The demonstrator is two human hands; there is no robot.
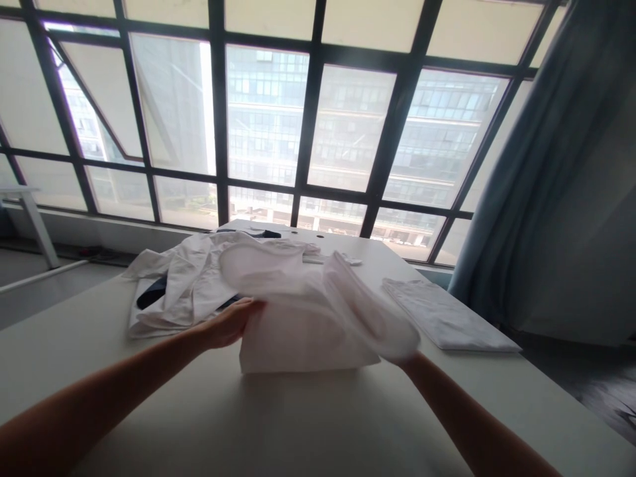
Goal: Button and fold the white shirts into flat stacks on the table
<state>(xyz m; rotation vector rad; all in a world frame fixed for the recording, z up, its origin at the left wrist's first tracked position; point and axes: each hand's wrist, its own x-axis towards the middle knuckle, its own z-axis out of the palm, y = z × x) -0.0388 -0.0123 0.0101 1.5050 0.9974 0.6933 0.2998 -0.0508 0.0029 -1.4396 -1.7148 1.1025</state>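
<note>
A white garment point(303, 338) is held up in front of me above the table, its lower edge hanging almost straight. Two upper flaps of it are smeared by motion. On its left side, my left hand point(238, 323) is closed with the cloth pinched between thumb and fingers. At the right side is my right hand point(408, 361), mostly covered by the blurred right flap. Its fingers are hidden, but the raised cloth is gripped there. Beyond my left hand lies a loose heap of white clothes point(186, 278) with dark patches showing.
The white table point(163, 411) stretches toward the windows point(268, 112). A flat folded white garment point(447, 318) lies near its right edge. Dark cloth point(248, 233) is at the far end. A blue-grey curtain point(527, 179) hangs at right, and another white table point(37, 225) stands at left.
</note>
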